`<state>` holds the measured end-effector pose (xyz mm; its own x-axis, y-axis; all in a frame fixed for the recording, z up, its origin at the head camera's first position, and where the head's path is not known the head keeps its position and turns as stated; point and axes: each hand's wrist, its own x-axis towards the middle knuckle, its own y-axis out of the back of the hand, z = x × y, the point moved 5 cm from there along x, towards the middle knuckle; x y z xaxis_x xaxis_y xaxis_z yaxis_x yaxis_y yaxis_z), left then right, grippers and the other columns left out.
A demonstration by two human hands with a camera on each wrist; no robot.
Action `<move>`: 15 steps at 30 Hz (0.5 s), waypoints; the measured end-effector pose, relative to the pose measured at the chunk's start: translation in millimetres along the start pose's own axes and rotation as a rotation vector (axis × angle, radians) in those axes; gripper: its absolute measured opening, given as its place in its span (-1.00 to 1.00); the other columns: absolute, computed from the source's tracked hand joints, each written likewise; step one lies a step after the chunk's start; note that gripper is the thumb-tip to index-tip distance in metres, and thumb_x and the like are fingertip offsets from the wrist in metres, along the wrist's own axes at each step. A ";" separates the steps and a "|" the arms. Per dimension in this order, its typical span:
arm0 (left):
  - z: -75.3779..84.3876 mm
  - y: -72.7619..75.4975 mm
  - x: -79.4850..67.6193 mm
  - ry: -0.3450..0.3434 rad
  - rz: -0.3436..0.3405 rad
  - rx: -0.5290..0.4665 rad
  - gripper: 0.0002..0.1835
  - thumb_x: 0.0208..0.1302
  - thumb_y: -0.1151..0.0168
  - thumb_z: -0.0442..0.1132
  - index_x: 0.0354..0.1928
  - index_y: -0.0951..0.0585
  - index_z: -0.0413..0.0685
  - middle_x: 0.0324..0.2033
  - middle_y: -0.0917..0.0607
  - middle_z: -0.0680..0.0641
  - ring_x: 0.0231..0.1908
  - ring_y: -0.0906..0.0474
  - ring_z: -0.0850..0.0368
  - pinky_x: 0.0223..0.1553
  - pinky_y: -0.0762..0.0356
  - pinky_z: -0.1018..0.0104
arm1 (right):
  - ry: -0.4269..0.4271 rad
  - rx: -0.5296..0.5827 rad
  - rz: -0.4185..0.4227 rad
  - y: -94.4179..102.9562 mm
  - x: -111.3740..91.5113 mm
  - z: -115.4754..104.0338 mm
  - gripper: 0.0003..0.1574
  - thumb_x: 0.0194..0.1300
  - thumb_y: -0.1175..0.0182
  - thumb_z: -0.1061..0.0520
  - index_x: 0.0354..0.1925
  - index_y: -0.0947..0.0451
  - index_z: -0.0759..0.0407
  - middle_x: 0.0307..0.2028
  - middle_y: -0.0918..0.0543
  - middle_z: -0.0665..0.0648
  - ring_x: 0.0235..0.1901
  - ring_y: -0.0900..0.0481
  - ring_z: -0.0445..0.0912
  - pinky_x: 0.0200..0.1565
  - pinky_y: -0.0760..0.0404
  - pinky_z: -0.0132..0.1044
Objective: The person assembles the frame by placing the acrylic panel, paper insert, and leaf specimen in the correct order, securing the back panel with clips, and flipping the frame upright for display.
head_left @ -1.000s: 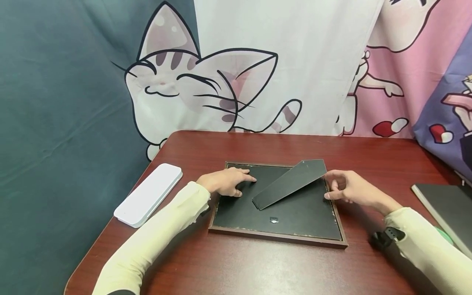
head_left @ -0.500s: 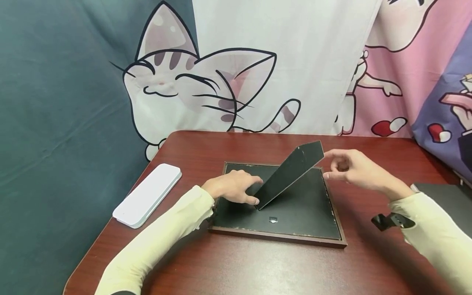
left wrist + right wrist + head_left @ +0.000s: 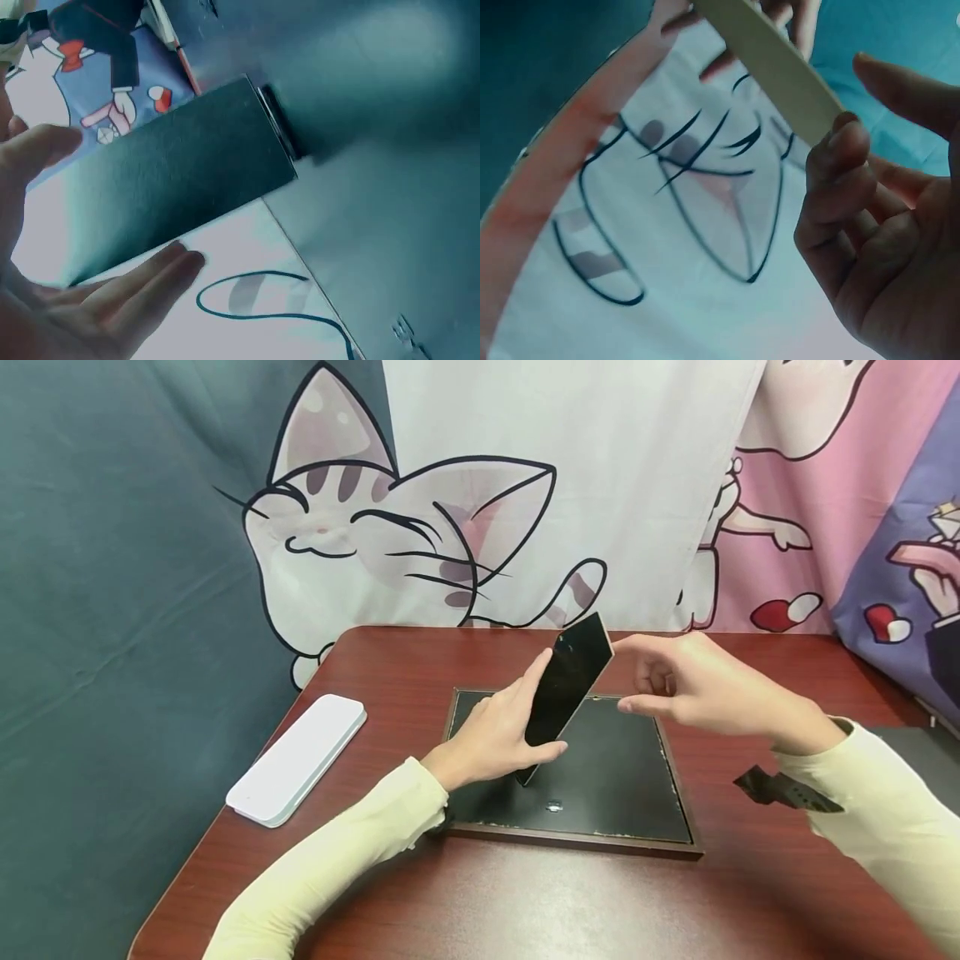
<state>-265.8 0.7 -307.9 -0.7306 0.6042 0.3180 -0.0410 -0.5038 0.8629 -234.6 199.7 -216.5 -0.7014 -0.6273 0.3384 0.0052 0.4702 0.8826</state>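
Observation:
A picture frame [image 3: 600,846] lies face down on the table, its black backing [image 3: 618,768] upward. The black easel stand [image 3: 572,672] on its back is swung up steeply, its lower end at the backing. My left hand [image 3: 487,735] reaches around the stand from the left. Its thumb and extended fingers lie along opposite sides of the stand [image 3: 180,169] in the left wrist view. My right hand [image 3: 708,689] touches the stand's raised end with the index fingertip, thumb apart, other fingers bent. The stand's pale underside [image 3: 780,64] shows in the right wrist view.
A white oblong case [image 3: 296,760] lies on the table's left side. At the right, a dark flat book-like thing [image 3: 918,760] is partly hidden by my right sleeve. A cat-printed curtain [image 3: 480,493] hangs behind the table [image 3: 420,668].
The stand has swung up from lying low over the backing to standing steeply. My right hand has risen with its end and moved left; my left hand has moved right, around the stand.

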 end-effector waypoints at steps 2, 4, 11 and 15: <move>3.0 2.7 -0.8 -0.017 0.092 0.000 0.24 0.11 -0.48 0.07 0.61 0.19 0.08 0.47 -0.34 -0.08 0.16 -0.62 -0.04 0.07 -0.65 0.03 | 0.071 -0.037 0.011 -2.4 0.6 -10.6 -0.39 0.16 -0.47 0.15 0.17 -0.52 0.02 -0.61 -0.41 -0.29 -0.62 -0.35 -0.45 -0.50 -0.42 -0.47; 4.7 4.4 -2.5 -0.020 0.153 0.006 0.24 0.10 -0.49 0.03 0.61 0.19 0.10 0.40 -0.42 -0.10 0.02 -0.68 -0.04 0.01 -0.67 0.05 | 0.099 -0.058 0.012 -5.1 -0.4 -16.8 -0.34 0.16 -0.47 0.17 0.21 -0.50 0.01 -0.60 -0.41 -0.32 -0.61 -0.33 -0.48 -0.50 -0.41 -0.49; 6.6 3.9 -8.1 -0.062 0.218 0.044 0.13 0.17 -0.45 -0.03 0.61 0.12 0.21 0.17 -0.52 -0.06 -0.41 -0.65 0.09 -0.24 -0.67 0.20 | -0.032 -0.016 -0.055 -22.5 -24.2 25.0 -0.33 0.14 -0.48 0.15 0.21 -0.52 -0.03 -0.55 -0.41 -0.26 -0.60 -0.34 -0.43 -0.51 -0.40 -0.44; 8.3 2.1 -5.5 -0.089 0.197 0.054 0.10 0.19 -0.44 -0.01 0.60 0.09 0.31 0.10 -0.52 -0.03 -0.54 -0.53 0.20 -0.33 -0.60 0.30 | -0.202 -0.004 -0.130 -44.7 -52.8 77.4 -0.33 0.08 -0.52 0.13 0.16 -0.55 0.16 -0.56 -0.45 -0.19 -0.58 -0.36 -0.40 -0.48 -0.41 -0.42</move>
<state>-256.3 1.4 -304.6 -0.6580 0.5503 0.5141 0.1353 -0.5851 0.7996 -253.0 259.8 -299.2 -0.8249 -0.5451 0.1499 -0.0920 0.3911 0.9157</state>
